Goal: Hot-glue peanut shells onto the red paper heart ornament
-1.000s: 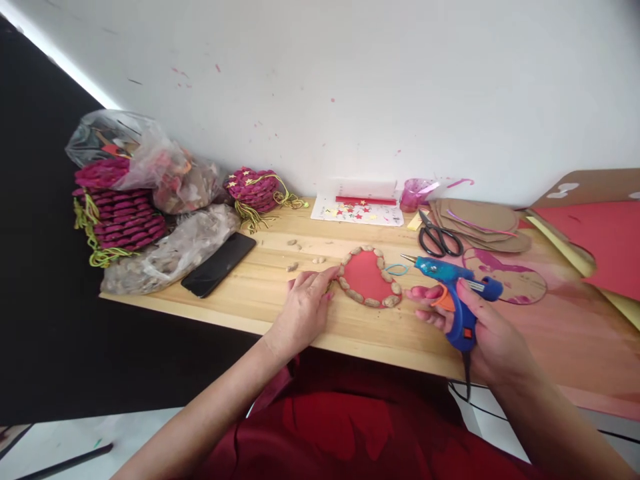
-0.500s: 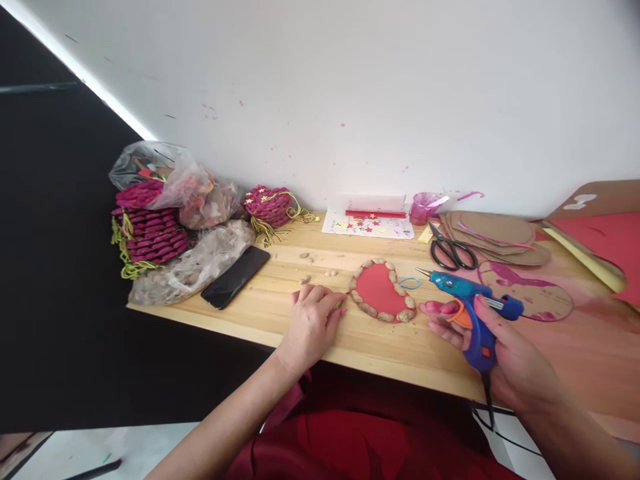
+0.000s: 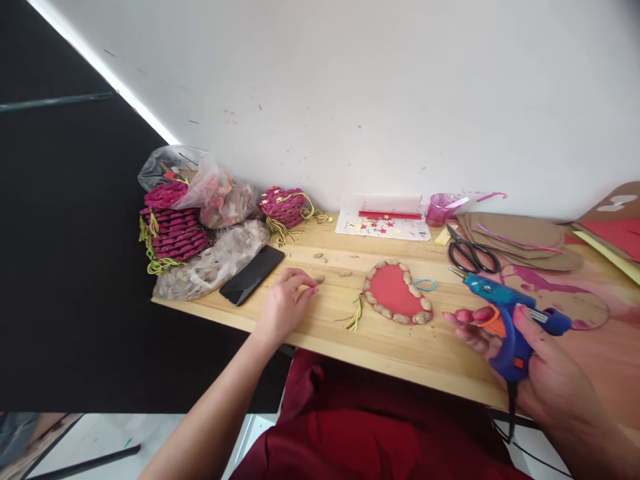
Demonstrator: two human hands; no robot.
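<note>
My left hand [image 3: 289, 300] is over the table between the black phone and the heart, its fingers curled beside a loose peanut [image 3: 320, 279]; whether its fingertips touch anything is hard to make out. In my right hand [image 3: 530, 353] is a blue glue gun [image 3: 515, 333], its nozzle pointing left, above the table. A red heart [image 3: 395, 290] edged with peanuts lies between the hands, with a yellow-green tassel [image 3: 355, 315] at its left and a blue loop [image 3: 425, 285] at its right. More loose peanuts [image 3: 345, 273] lie behind and left of the heart.
Black scissors [image 3: 473, 257] and cardboard shapes [image 3: 525, 240] are at the back right. A sheet with star stickers [image 3: 383, 228] and a pink cup [image 3: 440, 210] stand by the wall. Plastic bags [image 3: 215, 260], magenta woven pieces [image 3: 177, 233] and the phone [image 3: 253, 275] occupy the left.
My left hand has moved left, away from the heart toward the loose peanuts, uncovering the tassel. The glue gun is still in my right hand. The view has shifted slightly left.
</note>
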